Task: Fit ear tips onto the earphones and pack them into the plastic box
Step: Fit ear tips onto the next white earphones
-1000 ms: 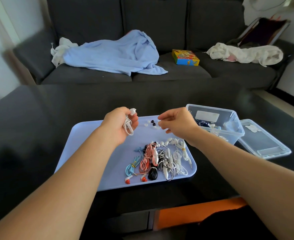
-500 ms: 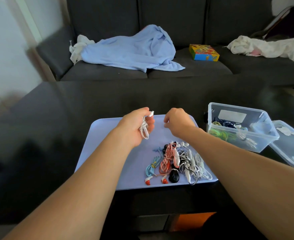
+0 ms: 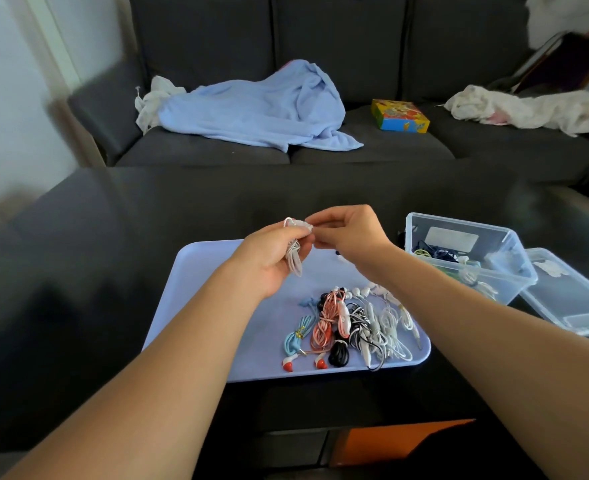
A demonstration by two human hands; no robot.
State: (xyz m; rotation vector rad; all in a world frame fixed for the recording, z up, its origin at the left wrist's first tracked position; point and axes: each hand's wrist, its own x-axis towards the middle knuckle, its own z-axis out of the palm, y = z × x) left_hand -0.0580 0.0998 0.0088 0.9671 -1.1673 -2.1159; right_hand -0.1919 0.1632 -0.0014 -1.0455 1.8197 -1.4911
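With the left hand (image 3: 269,261) gripping the coiled white earphone (image 3: 293,255) and the right hand (image 3: 348,233) pinching at its bud, a misaligned ear tip likely drops onto the tray (image 3: 196,285).

both forearms are bare to the frame's edge, no sleeves; left hand (image 3: 269,261) and right hand (image 3: 350,230) are ungloved.

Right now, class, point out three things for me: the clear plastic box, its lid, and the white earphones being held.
Box (image 3: 515,289): head view, on its clear front wall.
Lid (image 3: 563,299): head view, on its flat middle.
White earphones (image 3: 293,258): head view, on the coiled cable in the left hand (image 3: 269,261).
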